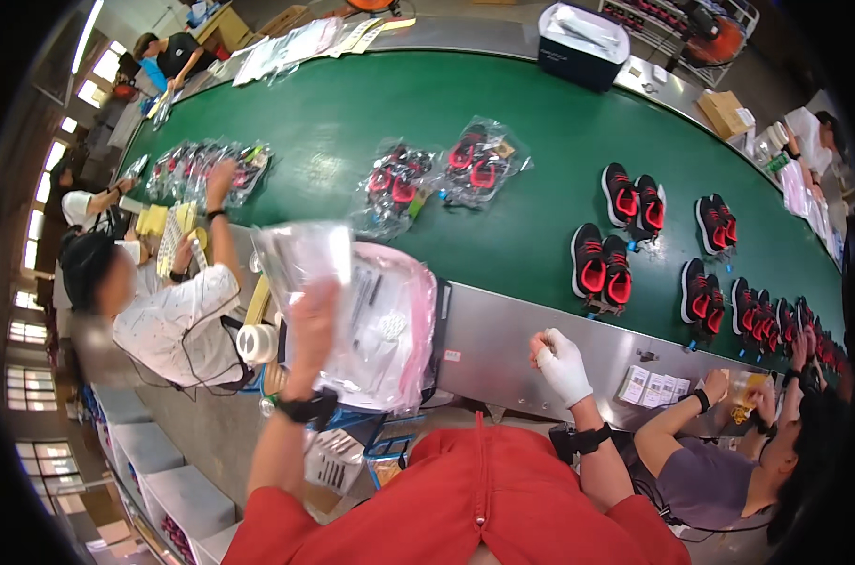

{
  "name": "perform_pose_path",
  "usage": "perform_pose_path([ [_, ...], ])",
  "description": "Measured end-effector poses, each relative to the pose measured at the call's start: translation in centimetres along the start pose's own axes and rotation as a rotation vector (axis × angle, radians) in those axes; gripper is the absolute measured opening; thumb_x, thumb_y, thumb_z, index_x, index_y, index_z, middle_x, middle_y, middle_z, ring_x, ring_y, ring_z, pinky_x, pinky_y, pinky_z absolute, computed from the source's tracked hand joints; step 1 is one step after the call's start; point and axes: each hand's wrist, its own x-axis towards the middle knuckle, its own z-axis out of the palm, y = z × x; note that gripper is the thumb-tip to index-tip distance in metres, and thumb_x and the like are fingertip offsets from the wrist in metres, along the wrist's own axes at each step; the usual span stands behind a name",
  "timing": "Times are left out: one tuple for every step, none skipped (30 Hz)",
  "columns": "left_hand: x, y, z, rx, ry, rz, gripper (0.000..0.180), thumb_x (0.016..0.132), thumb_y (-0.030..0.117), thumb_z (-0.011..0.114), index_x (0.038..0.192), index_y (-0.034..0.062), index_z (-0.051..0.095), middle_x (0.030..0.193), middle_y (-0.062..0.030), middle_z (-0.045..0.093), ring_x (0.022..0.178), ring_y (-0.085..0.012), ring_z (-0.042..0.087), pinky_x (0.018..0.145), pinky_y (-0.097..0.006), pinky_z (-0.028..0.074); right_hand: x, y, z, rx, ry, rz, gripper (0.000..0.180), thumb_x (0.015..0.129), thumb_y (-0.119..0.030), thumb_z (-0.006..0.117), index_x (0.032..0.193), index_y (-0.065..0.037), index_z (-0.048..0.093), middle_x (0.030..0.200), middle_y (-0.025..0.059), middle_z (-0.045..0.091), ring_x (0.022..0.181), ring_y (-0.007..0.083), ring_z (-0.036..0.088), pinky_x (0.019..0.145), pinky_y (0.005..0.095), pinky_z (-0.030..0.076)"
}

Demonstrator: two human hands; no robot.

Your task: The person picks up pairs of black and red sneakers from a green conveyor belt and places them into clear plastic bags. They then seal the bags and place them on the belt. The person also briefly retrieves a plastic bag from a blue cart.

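My left hand, smeared by motion, grips a clear plastic bag raised over a bin lined with pink plastic and filled with flat clear bags. In a white glove with bare fingertips, my right hand is curled closed above the metal edge of the belt. Whatever its fingers may hold is hidden. Beyond it, a pair of black and red sneakers stands on the green conveyor belt, apart from the hand. Another pair sits just behind.
Bagged shoes lie mid-belt, with more farther left. Several unbagged pairs line the right. Co-workers stand close on my left and right. A dark tub sits at the far edge; label stacks lie on the metal ledge.
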Motion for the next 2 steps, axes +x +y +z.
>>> perform_pose_path([
  [-1.49, -3.37, 2.6, 0.083, 0.029, 0.131, 0.015, 0.087, 0.009, 0.057, 0.095, -0.0027, 0.064, 0.08, -0.0096, 0.064, 0.078, -0.0202, 0.06, 0.072, -0.029, 0.046, -0.09, -0.09, 0.6, -0.037, -0.03, 0.009, 0.021, 0.089, -0.021, 0.056, 0.088, 0.0, 0.056, 0.067, 0.0038, 0.057, 0.061, 0.0095, 0.054, 0.059, 0.0245, 0.044],
  [-1.9, -3.96, 2.78, 0.085, 0.032, 0.118, 0.015, 0.087, 0.009, 0.057, 0.095, -0.0027, 0.064, 0.08, -0.0096, 0.064, 0.078, -0.0202, 0.06, 0.072, -0.029, 0.046, 0.0, 0.1, 0.61, -0.07, -0.038, 0.022, 0.021, 0.089, -0.021, 0.056, 0.089, 0.0, 0.056, 0.068, 0.0043, 0.058, 0.062, 0.0098, 0.055, 0.059, 0.0248, 0.045],
])
